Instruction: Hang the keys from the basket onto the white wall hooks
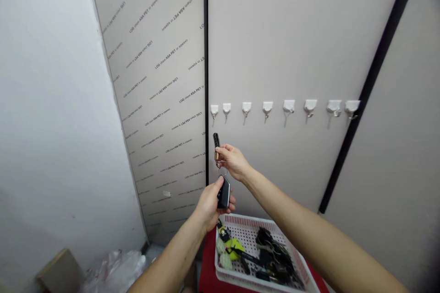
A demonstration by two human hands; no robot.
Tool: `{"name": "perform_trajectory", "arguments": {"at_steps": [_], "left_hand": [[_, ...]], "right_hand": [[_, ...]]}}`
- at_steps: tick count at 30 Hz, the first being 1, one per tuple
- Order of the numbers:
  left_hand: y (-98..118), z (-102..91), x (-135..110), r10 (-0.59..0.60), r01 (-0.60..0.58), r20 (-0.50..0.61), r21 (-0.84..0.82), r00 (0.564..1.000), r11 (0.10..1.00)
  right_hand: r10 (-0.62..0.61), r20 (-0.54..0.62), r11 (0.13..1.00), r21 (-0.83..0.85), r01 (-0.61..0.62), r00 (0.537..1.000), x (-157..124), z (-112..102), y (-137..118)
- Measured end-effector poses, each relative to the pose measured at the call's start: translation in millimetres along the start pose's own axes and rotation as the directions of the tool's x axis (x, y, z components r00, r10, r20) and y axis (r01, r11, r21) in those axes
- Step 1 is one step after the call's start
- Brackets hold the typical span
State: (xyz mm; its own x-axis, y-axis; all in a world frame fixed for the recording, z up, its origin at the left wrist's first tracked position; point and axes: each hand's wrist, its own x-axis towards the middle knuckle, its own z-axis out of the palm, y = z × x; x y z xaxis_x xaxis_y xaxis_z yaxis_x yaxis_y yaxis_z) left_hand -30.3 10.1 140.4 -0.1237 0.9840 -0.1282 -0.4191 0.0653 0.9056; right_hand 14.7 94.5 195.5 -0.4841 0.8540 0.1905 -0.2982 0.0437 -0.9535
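Observation:
A black car key fob with a silvery edge rests in my left hand, thumb on its face and fingers behind it. From its top a metal ring joins it to a keychain strap, black and braided with a copper-coloured clasp. My right hand pinches this strap near the clasp. Both hands are in front of the pale panel, below the leftmost white hook and apart from it.
Several white adhesive hooks form a row across the panel. Below the hands, a white perforated basket holds dark straps, keys and a yellow-green item, on a red surface. Clear plastic bags lie at lower left, beside a brown box.

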Motion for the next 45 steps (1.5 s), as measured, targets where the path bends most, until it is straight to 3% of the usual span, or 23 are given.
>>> {"name": "perform_trajectory", "arguments": {"at_steps": [3,16,23,30,36,40,45], "left_hand": [[-1,2.7,-4,-0.024,0.024,-0.012,-0.02,1.0,1.0],[-19,-8.6,-17,0.113,-0.11,0.077,-0.042,0.991,0.993],[-19,-19.1,-15,0.143,-0.138,0.017,-0.167,0.99,0.976],[-24,-20.9,-6,0.154,-0.188,-0.146,-0.253,0.977,0.949],[-25,-15.4,0,0.055,-0.122,-0.224,-0.3,0.973,0.946],[-26,-13.7,3,-0.004,-0.071,-0.221,-0.331,0.975,0.941],[-30,-13.3,6,0.066,-0.113,-0.181,-0.265,0.981,0.958]], "right_hand": [[0.018,-0.007,1.0,-0.003,-0.018,1.0,-1,-4,8],[0.174,0.041,0.985,0.006,-0.174,0.984,-15,-18,41],[0.279,0.194,0.96,-0.076,-0.269,0.94,-32,-18,56],[0.233,0.332,0.97,-0.005,-0.245,0.914,-56,-21,57],[0.213,0.276,0.977,-0.041,-0.21,0.937,-64,-27,55],[0.208,0.287,0.978,-0.055,-0.201,0.935,-65,-31,55],[0.182,0.311,0.983,-0.033,-0.181,0.933,-66,-37,57]]}}
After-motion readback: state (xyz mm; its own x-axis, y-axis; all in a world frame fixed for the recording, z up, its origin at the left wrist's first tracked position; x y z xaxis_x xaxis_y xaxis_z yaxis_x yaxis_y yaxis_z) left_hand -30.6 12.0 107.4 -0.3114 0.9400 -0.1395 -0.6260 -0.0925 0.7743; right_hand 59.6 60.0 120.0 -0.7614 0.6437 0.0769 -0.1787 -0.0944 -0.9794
